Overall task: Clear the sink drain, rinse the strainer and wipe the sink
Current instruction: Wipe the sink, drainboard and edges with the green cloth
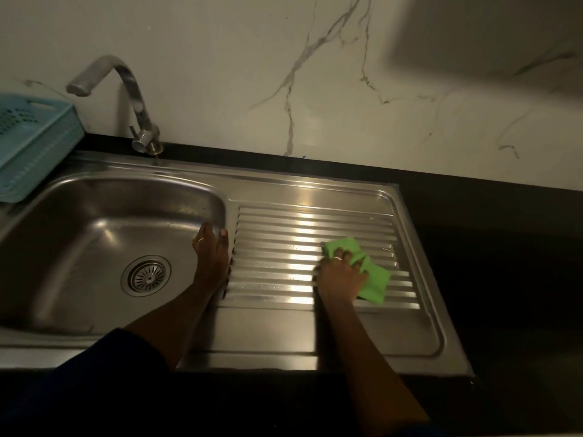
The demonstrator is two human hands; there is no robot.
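1. At the far left we see a pale blue plastic basket (pixel 28 137) with a perforated, ribbed wall, sitting at the sink's edge, and just beside it a curved metal tap (pixel 126 93) with no water running.
2. The sink (pixel 79 216) is brushed stainless steel with rounded corners. Its bowl looks empty and free of debris, so we judge the drain-clearing done.
3. The strainer (pixel 146 275), a round slotted metal disc, sits seated in the drain at the bowl's floor. It looks clean, so we take the rinsing as likely finished.
4. Our left hand (pixel 211 253) rests on the ridge between bowl and draining board, fingers loosely curled over the bowl's rim and holding nothing.
5. The draining board (pixel 284 269) is ridged steel, shiny, with a few wet streaks showing.
6. Our right hand (pixel 342 275) presses a soft, crumpled green cloth (pixel 372 279) onto the ridges, fingers closed around a bunch of it.
7. We judge wiping is under way; whether the bowl has been wiped we cannot tell.
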